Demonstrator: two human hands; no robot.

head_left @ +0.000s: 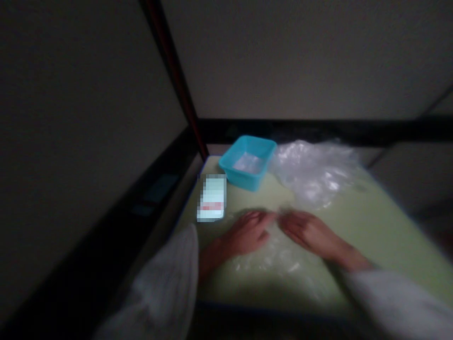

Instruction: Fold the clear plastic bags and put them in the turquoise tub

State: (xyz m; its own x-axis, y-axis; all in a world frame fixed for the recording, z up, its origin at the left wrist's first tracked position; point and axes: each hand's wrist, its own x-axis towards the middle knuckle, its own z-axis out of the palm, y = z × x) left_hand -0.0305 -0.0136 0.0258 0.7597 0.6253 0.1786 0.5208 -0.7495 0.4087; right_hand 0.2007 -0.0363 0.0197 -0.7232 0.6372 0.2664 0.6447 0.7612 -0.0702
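Note:
The picture is dim and blurred. My left hand (247, 232) and my right hand (307, 230) lie side by side on a clear plastic sheet or bag (276, 259) spread flat on the pale green table top (371, 226). Their fingertips almost meet at the far edge of the plastic. Both hands rest palm down with fingers stretched out over the film. Whether the fingers pinch the plastic is not visible. White sleeves cover both forearms.
A turquoise plastic tub (248, 161) stands at the far left of the table. To its right lies a heap of crumpled clear plastic bags (314, 172). A pixelated card (211, 197) lies left of the hands. Dark frame rails and pale walls enclose the table.

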